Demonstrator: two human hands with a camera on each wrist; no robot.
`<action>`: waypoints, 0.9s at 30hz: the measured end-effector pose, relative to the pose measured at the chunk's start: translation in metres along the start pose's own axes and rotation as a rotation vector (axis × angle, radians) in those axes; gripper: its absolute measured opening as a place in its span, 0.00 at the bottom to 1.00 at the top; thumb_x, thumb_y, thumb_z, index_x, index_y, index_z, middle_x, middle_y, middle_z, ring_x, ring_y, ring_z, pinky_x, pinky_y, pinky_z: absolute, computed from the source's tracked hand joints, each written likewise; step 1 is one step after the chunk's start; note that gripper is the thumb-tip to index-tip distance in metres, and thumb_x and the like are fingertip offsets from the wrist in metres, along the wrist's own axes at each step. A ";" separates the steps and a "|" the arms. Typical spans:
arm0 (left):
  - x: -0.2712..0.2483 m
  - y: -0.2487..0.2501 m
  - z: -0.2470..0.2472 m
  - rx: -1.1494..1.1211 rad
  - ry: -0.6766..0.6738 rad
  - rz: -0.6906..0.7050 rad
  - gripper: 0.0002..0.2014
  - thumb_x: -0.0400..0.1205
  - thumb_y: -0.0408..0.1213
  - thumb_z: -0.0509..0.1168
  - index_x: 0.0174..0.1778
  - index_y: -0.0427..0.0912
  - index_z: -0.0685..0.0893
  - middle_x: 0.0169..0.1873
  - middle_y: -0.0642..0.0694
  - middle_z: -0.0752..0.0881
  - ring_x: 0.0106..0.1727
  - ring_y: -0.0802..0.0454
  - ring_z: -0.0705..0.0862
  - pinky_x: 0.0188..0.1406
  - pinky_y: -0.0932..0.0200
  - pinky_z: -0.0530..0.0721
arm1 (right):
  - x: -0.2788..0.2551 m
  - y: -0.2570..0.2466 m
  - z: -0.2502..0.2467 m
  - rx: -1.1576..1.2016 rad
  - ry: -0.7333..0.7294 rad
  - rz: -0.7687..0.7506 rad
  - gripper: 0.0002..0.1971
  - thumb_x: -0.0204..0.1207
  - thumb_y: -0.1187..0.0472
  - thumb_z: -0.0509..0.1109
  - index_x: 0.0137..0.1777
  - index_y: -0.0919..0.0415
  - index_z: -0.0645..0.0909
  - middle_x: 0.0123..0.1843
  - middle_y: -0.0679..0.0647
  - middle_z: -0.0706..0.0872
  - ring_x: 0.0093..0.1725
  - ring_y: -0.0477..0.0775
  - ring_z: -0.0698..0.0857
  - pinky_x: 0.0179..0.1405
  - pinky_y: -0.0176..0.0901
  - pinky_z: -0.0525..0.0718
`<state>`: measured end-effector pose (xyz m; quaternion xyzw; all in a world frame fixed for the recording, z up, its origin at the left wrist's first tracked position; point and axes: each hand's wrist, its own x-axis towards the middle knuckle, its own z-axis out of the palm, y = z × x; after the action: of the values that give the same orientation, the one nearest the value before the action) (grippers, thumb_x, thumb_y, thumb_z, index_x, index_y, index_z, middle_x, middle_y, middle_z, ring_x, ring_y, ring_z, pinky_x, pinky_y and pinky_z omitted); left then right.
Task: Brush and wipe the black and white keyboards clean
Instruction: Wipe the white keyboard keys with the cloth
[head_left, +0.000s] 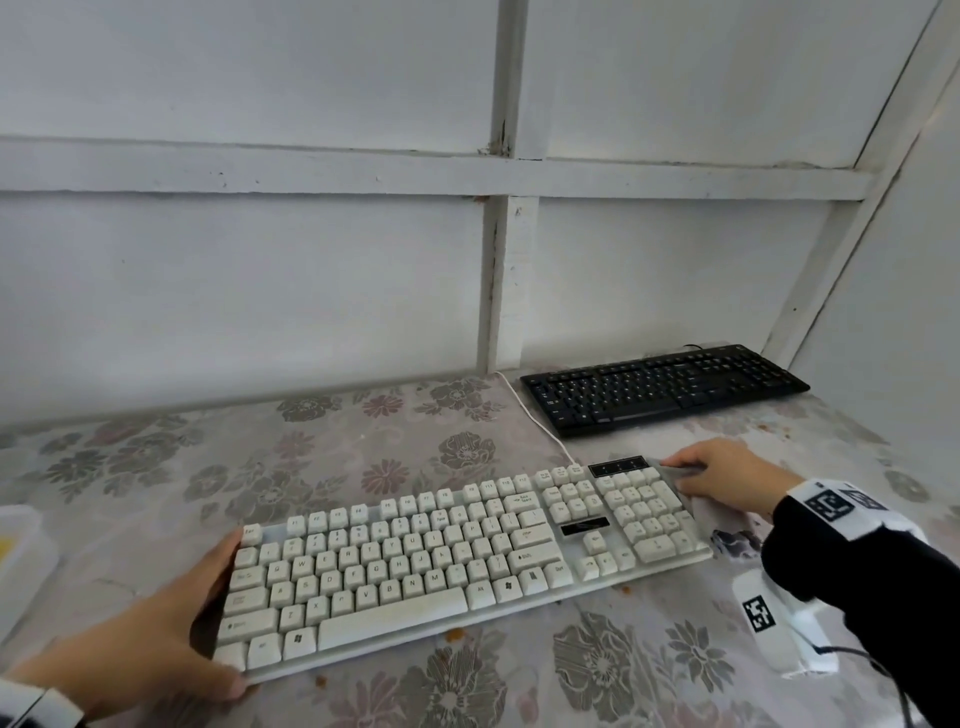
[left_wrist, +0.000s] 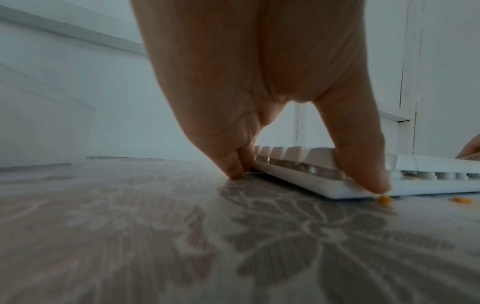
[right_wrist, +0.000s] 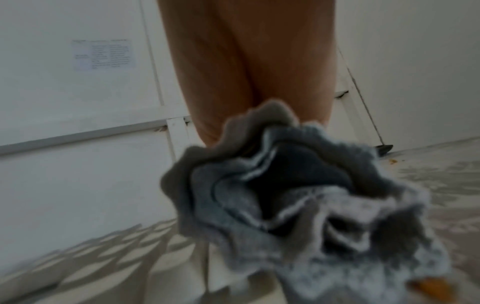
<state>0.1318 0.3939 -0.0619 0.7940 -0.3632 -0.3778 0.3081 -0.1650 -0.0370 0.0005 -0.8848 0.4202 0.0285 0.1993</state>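
Observation:
The white keyboard (head_left: 441, 561) lies slantwise on the flowered tablecloth (head_left: 363, 441). My left hand (head_left: 202, 618) clasps its left end. In the left wrist view the thumb (left_wrist: 363, 164) is at the near corner and the fingers (left_wrist: 233, 162) touch down at the far side of that end. At the keyboard's right end, beside the number pad, my right hand (head_left: 722, 475) grips a bunched grey cloth (head_left: 719, 519). That cloth (right_wrist: 298, 195) fills the blurred right wrist view. The black keyboard (head_left: 665, 387) sits at the back right by the wall.
Orange crumbs (head_left: 457, 633) lie on the cloth along the white keyboard's front edge, one crumb (left_wrist: 385, 200) right under my thumb. A white cable (head_left: 540, 421) runs back to the wall. A translucent plastic container (head_left: 21, 561) stands at the left edge. White walls close the back and right.

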 end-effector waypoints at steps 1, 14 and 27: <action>0.000 -0.001 0.000 -0.006 0.004 0.005 0.77 0.38 0.59 0.85 0.78 0.59 0.41 0.76 0.60 0.63 0.76 0.61 0.64 0.79 0.53 0.62 | -0.003 0.003 0.001 -0.007 -0.005 -0.005 0.17 0.77 0.68 0.68 0.63 0.56 0.84 0.53 0.52 0.86 0.49 0.46 0.79 0.48 0.34 0.72; 0.004 -0.016 -0.004 -0.011 0.031 0.013 0.73 0.43 0.50 0.88 0.78 0.63 0.45 0.74 0.63 0.69 0.73 0.62 0.72 0.76 0.49 0.69 | -0.051 0.030 0.007 -0.313 -0.097 -0.151 0.07 0.76 0.65 0.64 0.46 0.67 0.83 0.42 0.52 0.72 0.45 0.53 0.77 0.37 0.33 0.66; -0.021 0.005 0.008 0.014 0.141 0.081 0.56 0.49 0.58 0.84 0.72 0.67 0.59 0.68 0.74 0.73 0.70 0.71 0.72 0.76 0.54 0.68 | -0.072 0.027 -0.039 -0.178 0.017 -0.166 0.22 0.68 0.72 0.67 0.44 0.39 0.83 0.46 0.44 0.83 0.43 0.40 0.79 0.36 0.21 0.73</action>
<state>0.1139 0.4068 -0.0545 0.8054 -0.3750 -0.3055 0.3425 -0.2364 -0.0136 0.0432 -0.9310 0.3430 0.0418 0.1179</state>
